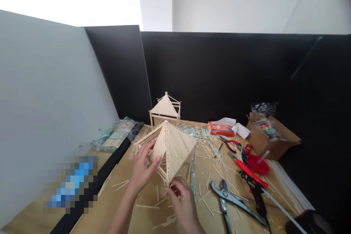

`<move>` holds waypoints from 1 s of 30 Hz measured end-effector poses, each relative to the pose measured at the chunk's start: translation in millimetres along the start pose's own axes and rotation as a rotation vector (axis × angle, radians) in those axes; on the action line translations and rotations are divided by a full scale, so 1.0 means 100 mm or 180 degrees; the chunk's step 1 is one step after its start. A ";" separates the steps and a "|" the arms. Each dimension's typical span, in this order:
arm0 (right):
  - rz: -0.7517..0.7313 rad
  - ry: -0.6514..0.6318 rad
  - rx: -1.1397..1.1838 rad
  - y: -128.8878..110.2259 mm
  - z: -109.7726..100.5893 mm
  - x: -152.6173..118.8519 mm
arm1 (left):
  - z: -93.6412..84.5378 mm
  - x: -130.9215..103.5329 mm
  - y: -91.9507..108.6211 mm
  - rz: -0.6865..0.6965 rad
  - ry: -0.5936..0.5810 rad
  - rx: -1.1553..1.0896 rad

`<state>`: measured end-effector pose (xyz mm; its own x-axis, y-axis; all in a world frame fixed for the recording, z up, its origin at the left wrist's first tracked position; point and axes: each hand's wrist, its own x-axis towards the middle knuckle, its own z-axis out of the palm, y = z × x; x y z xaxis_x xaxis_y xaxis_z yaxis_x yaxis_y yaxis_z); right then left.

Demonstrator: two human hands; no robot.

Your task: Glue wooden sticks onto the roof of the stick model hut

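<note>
A pyramid-shaped roof of thin wooden sticks (179, 144) is held up over the table between my hands. Its right face is covered with sticks, while part of the left side is open framework. My left hand (144, 166) grips the roof at its left side, thumb on the partly covered face. At the lower front corner, my right hand (182, 197) pinches the roof with curled fingers; anything small inside that pinch is hidden. Behind stands a small pavilion model (165, 108) of the same sticks, with a pointed roof on posts.
Loose sticks (207, 206) lie scattered over the tabletop (123, 199). At right are large pliers (225, 193), a black glue gun (257, 193), a red dish (257, 164) and an open cardboard box (285, 137). Bagged sticks (117, 135) lie at left. Dark panels (219, 73) enclose the back.
</note>
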<state>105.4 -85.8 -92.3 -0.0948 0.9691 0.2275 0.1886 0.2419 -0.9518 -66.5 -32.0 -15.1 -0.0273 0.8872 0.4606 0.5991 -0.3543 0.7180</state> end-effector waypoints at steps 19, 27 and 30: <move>-0.0051 -0.0086 -0.0070 -0.04 0.07 -0.01 | -0.01 0.01 -0.11 0.0069 -0.0206 -0.0073; -0.0036 -0.0063 -0.0226 -0.03 0.00 -0.02 | -0.01 -0.05 -0.12 0.0051 -0.0394 -0.0051; -0.0045 0.0072 -0.0306 0.00 -0.08 0.02 | 0.00 -0.09 -0.07 0.0104 -0.0547 -0.0021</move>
<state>113.2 -83.7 -90.7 -0.0763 0.9662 0.2464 0.2805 0.2579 -0.9245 -70.4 -38.2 -24.0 0.1295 0.9125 0.3881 0.5920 -0.3852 0.7079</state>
